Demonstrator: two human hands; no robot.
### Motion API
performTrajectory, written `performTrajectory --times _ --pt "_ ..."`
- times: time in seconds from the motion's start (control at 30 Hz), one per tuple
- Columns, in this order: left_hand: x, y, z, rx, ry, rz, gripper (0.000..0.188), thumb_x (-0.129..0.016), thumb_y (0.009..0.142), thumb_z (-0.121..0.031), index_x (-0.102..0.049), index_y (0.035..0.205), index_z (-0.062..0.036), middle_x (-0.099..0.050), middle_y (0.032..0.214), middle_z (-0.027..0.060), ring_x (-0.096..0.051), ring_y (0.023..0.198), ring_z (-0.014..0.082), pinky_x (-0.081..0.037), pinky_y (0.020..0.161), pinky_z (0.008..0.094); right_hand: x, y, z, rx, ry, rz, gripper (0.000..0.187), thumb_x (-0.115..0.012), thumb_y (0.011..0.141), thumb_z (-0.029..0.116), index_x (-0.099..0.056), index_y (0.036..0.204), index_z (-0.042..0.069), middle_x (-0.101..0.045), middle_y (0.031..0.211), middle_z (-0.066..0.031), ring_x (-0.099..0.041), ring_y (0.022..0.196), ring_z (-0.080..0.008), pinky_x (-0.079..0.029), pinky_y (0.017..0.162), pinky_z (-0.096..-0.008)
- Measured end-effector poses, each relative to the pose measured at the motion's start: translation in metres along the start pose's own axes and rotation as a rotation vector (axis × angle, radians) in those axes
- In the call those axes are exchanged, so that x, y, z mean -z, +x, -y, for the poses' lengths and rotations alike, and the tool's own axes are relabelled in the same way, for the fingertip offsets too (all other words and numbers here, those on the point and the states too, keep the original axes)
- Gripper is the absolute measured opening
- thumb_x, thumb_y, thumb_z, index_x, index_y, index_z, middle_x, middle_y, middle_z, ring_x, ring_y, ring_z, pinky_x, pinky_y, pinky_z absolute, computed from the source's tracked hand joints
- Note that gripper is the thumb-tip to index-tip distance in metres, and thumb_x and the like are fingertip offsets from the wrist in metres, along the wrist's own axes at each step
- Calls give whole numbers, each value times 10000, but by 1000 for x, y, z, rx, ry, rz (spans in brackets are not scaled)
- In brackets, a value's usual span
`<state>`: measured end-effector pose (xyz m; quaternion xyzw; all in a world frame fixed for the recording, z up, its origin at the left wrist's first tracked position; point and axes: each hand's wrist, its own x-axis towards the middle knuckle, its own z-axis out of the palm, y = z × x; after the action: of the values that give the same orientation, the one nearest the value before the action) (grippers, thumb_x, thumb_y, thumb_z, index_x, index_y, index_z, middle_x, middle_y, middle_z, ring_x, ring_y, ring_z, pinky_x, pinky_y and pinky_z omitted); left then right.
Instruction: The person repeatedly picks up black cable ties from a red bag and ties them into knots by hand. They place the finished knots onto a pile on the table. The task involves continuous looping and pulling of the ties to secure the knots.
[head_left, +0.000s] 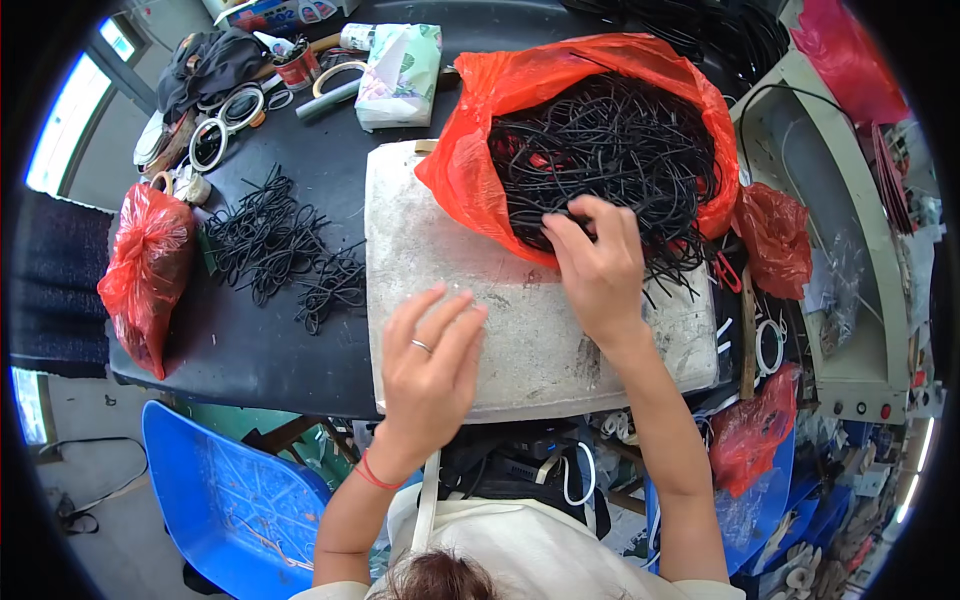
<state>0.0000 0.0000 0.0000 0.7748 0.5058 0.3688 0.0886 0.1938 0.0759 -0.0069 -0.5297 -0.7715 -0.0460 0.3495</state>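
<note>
A red plastic bag (460, 165) lies wide open at the back right, filled with a tangle of thin black cords (620, 140). At the bag's near edge, my right hand (600, 265) has its thumb and fingers curled together on the black cords; which strand is pinched is hard to make out. My left hand (432, 358), with a ring on one finger, hovers over the pale work board (520, 350), fingers stretched out and holding nothing. Left of the board, bundled black cords (265, 240) sit in a loose heap on the dark table.
A tied red bag (148, 270) stands at the table's left end. Tape rolls (208, 145) and a tissue pack (400, 78) are at the back. Below the near edge is a blue bin (230, 490). A grey-green metal frame (850, 330) borders the right.
</note>
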Motion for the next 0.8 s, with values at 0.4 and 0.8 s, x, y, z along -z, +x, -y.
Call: performTrajectory --times 0.4,0.8 --pt "6 -4 -30 51 -320 208 215 -599 788 -53 -621 1000 -24 -615 838 87 -614 855 216 -482 758 334 65 -68 40 69 176 48 216 -661 689 -12 -612 889 55 -545 813 -61 -569 781 -218 -404 835 -407" --pt "24 -20 -16 674 -931 436 222 -551 889 -126 -591 1028 43 -657 823 82 -624 748 123 -492 680 226 63 -48 43 -93 204 -75 233 -690 724 -5 -631 946 30 -519 750 -75 -517 586 -181 -401 478 -273"
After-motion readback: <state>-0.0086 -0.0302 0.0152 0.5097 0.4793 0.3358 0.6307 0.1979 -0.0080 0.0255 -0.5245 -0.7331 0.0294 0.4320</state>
